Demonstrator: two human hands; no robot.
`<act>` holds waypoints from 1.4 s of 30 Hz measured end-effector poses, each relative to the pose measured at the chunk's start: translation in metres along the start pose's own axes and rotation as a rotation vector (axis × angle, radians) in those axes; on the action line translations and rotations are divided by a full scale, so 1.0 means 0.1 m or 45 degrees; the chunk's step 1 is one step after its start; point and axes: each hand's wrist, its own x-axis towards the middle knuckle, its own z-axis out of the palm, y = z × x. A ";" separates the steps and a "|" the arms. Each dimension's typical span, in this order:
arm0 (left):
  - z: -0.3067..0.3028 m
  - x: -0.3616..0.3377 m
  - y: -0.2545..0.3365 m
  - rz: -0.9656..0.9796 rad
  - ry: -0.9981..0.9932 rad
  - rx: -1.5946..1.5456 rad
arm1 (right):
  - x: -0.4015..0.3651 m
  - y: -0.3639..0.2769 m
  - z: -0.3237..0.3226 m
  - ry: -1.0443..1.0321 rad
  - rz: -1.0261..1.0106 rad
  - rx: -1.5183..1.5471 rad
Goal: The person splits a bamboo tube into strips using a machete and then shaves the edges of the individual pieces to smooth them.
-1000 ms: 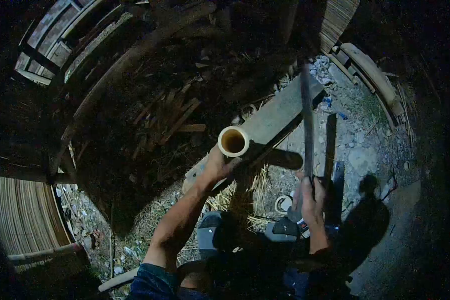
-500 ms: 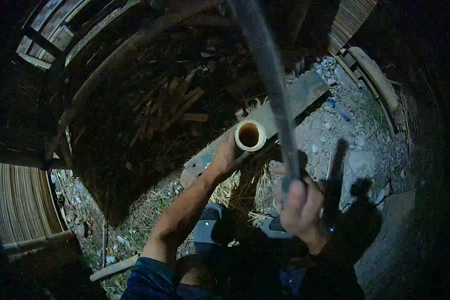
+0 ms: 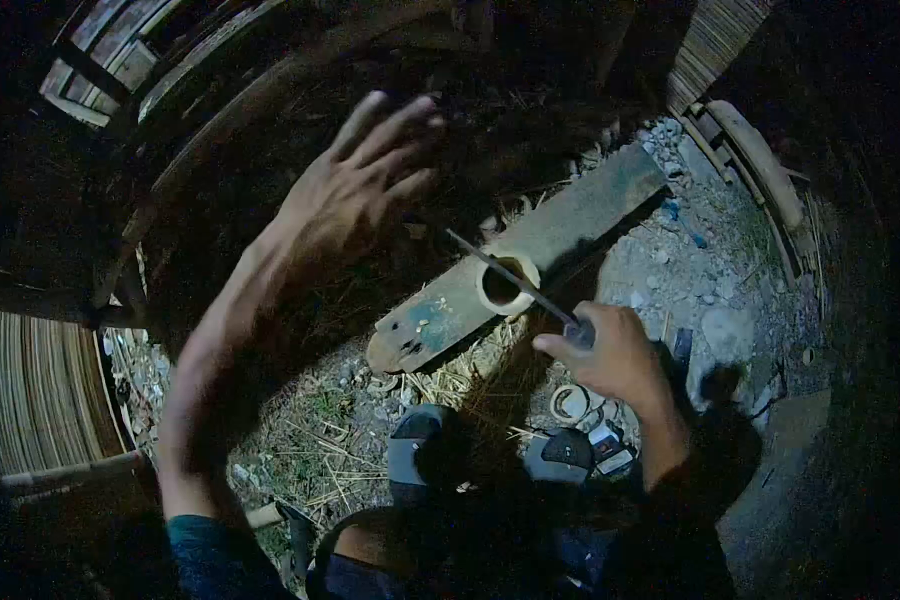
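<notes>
A bamboo section (image 3: 528, 270) stands on end on the wooden plank (image 3: 570, 222), its round open mouth facing up at me. My right hand (image 3: 615, 352) is closed around the handle of a machete. The machete's blade (image 3: 542, 300), seen nearly edge-on, lies across the bamboo's mouth in this view. Up and to the left of the bamboo, my left hand (image 3: 355, 190) is raised with its fingers spread, holding nothing.
My two shoes (image 3: 420, 455) rest on the ground before the plank. A cut bamboo ring (image 3: 570, 403) lies near the right shoe, with straw shavings (image 3: 470, 375) beneath the plank's edge. Rubble (image 3: 705, 270) covers the ground at right, and a woven panel (image 3: 40, 400) stands at left.
My left hand has let go of the bamboo section and lifted up and left. The machete has come down from its raised position onto the bamboo's mouth.
</notes>
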 end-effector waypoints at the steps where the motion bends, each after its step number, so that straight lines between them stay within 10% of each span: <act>1: 0.08 0.04 -0.13 0.285 -0.190 0.112 | 0.06 0.05 -0.02 0.020 -0.024 -0.100; 6: 0.30 -0.10 -0.13 0.103 -0.387 -0.126 | 0.25 0.09 -0.13 0.152 0.002 -0.164; 11: 0.43 -0.13 -0.06 0.195 0.445 0.224 | 0.50 0.23 -0.23 0.536 -0.376 -0.384; 13: 0.20 0.03 0.01 -0.282 -0.541 -0.120 | 0.55 0.08 -0.60 0.150 -0.195 -0.426; 15: 0.27 -0.05 -0.03 -0.237 -0.520 -0.189 | 0.64 -0.05 -0.75 -0.442 0.057 -0.281; 24: 0.10 -0.14 -0.04 -0.158 -0.768 -0.156 | 0.56 -0.01 -0.71 -0.401 -0.128 -0.208; 27: -0.10 -0.20 0.04 -0.204 -0.639 -0.364 | 0.45 0.17 -0.55 -0.299 -0.244 -0.342; 28: -0.23 -0.13 0.22 -0.177 -0.167 -0.441 | 0.46 0.24 -0.50 -0.307 -0.213 -0.370; 35: 0.29 -0.10 -0.01 -0.135 -0.579 -0.333 | 0.72 0.18 -0.61 -0.310 -0.108 -0.275; 42: 0.36 -0.32 0.27 -0.088 -0.146 -0.263 | 0.47 0.42 -0.33 0.026 -0.252 -0.288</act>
